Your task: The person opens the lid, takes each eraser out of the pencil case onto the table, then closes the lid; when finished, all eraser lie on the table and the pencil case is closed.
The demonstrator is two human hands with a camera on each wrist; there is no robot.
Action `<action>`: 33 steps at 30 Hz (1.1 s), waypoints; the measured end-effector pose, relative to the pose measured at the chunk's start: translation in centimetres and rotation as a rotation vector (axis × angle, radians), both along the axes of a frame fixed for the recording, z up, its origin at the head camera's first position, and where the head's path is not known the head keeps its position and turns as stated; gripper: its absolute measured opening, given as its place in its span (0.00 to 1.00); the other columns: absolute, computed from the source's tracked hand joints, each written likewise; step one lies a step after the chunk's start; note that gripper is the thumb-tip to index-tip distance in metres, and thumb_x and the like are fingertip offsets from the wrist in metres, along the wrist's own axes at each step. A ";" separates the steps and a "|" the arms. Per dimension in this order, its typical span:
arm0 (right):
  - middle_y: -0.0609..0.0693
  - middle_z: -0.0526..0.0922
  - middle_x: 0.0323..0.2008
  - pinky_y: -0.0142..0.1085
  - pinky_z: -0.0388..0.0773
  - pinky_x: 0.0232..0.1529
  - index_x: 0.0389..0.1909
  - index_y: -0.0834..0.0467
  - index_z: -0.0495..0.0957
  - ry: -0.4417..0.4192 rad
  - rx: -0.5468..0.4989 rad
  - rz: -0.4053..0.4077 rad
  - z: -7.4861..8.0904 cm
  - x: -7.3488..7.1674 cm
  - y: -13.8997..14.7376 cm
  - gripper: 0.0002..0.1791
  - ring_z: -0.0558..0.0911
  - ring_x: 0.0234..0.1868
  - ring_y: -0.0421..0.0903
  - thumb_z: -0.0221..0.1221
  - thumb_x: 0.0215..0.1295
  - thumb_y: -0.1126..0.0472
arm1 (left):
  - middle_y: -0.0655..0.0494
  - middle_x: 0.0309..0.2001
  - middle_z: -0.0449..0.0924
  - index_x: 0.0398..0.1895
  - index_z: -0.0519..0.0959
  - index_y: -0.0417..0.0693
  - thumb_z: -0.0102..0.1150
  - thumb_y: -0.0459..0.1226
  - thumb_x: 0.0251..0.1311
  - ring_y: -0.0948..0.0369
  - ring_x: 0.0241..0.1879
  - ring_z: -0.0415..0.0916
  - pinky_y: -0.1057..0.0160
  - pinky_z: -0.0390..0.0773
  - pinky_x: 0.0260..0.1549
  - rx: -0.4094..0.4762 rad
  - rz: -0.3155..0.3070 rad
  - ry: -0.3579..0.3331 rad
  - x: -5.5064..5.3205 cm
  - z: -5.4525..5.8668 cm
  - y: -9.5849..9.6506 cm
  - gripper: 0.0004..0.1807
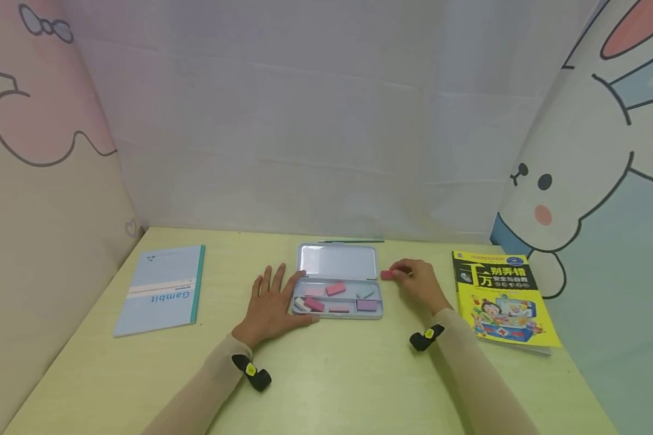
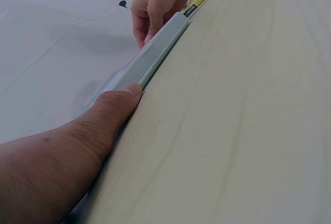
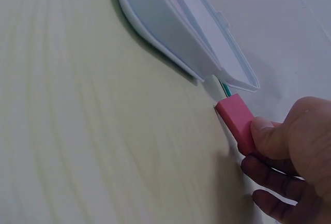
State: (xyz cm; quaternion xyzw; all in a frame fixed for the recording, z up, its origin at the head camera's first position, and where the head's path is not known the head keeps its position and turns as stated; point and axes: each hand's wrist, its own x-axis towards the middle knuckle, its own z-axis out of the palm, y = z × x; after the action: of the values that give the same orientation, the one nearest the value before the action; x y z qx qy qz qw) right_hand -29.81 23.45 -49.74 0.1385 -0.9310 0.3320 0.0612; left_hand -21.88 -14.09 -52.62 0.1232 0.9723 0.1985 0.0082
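Legibly, upside-down "Gambit" marks the notebook (image 1: 165,308) and "千万别弄错" the yellow book (image 1: 470,311). The right hand (image 1: 421,285) pinches a pink eraser (image 3: 236,118) just right of the open case (image 1: 337,263); the left hand (image 1: 272,309), fingers spread, rests against the case's left end.

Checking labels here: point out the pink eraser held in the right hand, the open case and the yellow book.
Pink eraser (image 3: 237,118), right wrist view: its broad face.
Open case (image 1: 337,261), head view: inside of its lid.
Yellow book (image 1: 503,297), head view: middle of its front cover.
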 end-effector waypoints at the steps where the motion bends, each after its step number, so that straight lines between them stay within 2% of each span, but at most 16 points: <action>1: 0.62 0.91 0.46 0.52 0.80 0.55 0.47 0.64 0.88 -0.014 -0.004 -0.002 0.0 0.0 -0.1 0.08 0.85 0.47 0.58 0.64 0.75 0.64 | 0.38 0.89 0.42 0.87 0.54 0.67 0.61 0.79 0.53 0.31 0.87 0.35 0.28 0.41 0.83 -0.001 0.000 0.001 0.0 -0.1 0.0 0.61; 13: 0.63 0.84 0.45 0.47 0.76 0.50 0.52 0.66 0.85 0.005 -0.003 -0.049 -1.2 -0.2 -0.4 0.11 0.80 0.45 0.55 0.62 0.77 0.64 | 0.38 0.89 0.43 0.87 0.55 0.67 0.60 0.80 0.53 0.31 0.87 0.36 0.28 0.41 0.83 0.004 -0.004 0.019 -0.2 -0.2 0.0 0.61; 25: 0.64 0.84 0.47 0.45 0.77 0.51 0.55 0.65 0.84 -0.009 -0.054 -0.044 -1.4 0.1 -0.2 0.13 0.80 0.46 0.56 0.62 0.78 0.63 | 0.37 0.88 0.43 0.87 0.55 0.66 0.60 0.80 0.53 0.31 0.87 0.36 0.28 0.42 0.82 -0.003 -0.003 0.012 -0.1 -0.2 -0.1 0.61; 33: 0.64 0.84 0.49 0.46 0.76 0.52 0.58 0.64 0.82 -0.041 -0.040 -0.053 -1.0 0.2 -0.3 0.14 0.80 0.47 0.56 0.60 0.80 0.61 | 0.38 0.88 0.43 0.87 0.54 0.67 0.60 0.80 0.52 0.31 0.87 0.36 0.28 0.41 0.83 -0.007 -0.003 0.006 -0.1 -0.2 -0.1 0.62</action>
State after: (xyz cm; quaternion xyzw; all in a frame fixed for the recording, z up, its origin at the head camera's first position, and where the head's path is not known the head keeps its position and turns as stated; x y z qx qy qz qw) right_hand -29.63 23.14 -50.74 0.1055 -0.9286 0.3517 0.0536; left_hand -22.03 -14.19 -52.87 0.1252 0.9729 0.1945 0.0061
